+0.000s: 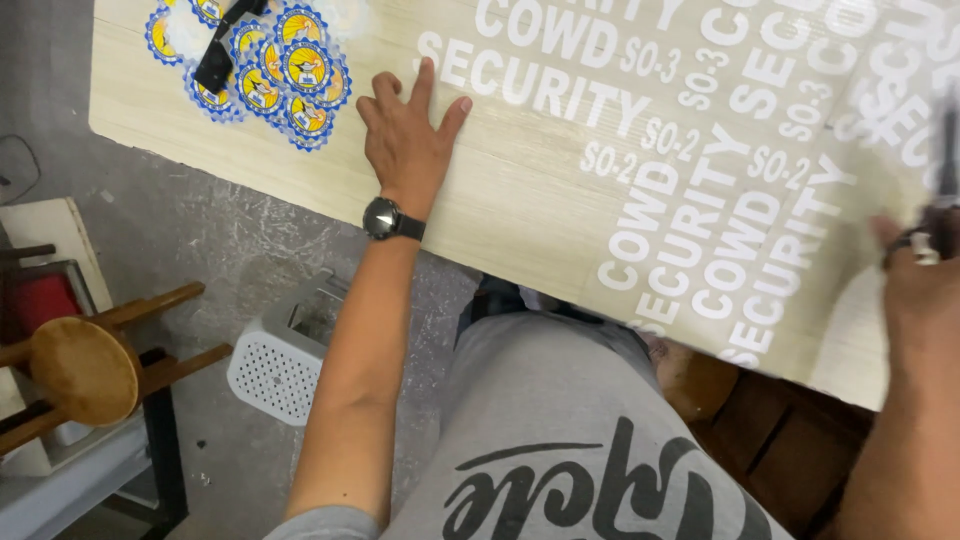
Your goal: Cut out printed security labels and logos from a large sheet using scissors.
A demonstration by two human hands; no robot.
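Pressing our left hand (pixel 408 140) flat, fingers spread, on the thin lettered sheet (pixel 700 180) lying on the table (pixel 160 90), we judge it light and floppy; our blurred right hand (pixel 915 290) pinches a dark tool (pixel 945 150).

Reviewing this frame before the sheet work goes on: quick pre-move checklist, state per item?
1. Left hand flat on the clear lettered sheet, fingers spread: ok.
2. Right hand gripping a dark tool: blurred, grip and tool type cannot tell.
3. Sheet flat on the light wooden table: ok near the left hand; right part blurred, cannot tell.
4. Round blue-edged badges apart from the left hand: ok.
5. Black object lying on the badges, away from both hands: ok.
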